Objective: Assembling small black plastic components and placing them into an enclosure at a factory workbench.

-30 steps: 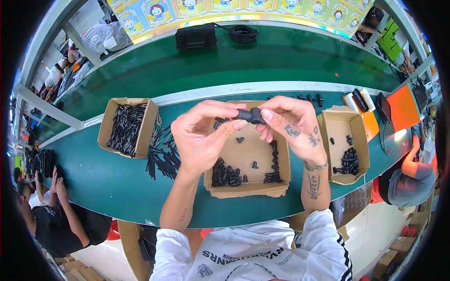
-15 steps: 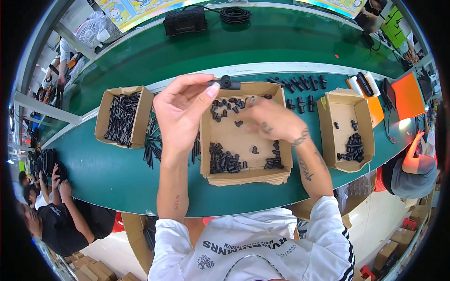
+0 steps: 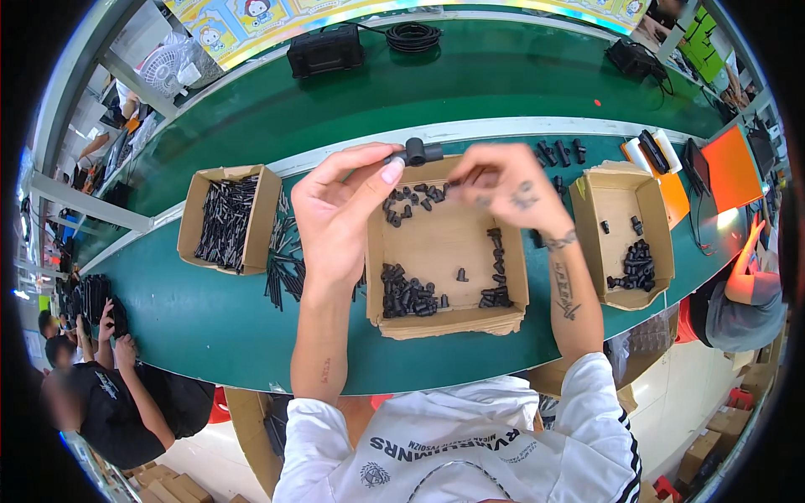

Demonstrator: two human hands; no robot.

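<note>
Black rods point(image 3: 226, 220) in left box point(image 3: 267, 214), fittings point(image 3: 407, 293) in middle box point(image 3: 429, 241), right box point(image 3: 619, 197)

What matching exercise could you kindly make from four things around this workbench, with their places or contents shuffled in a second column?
Things:
1. black T-shaped fitting
2. left cardboard box
3. right cardboard box
4. coiled black cable

Places or contents:
A. beside the black case on the far green surface
B. filled with thin dark rods
C. held in the left grip
D. holding short black fittings, mostly heaped toward its near end

Right pairs: 1-C, 2-B, 3-D, 4-A
</note>
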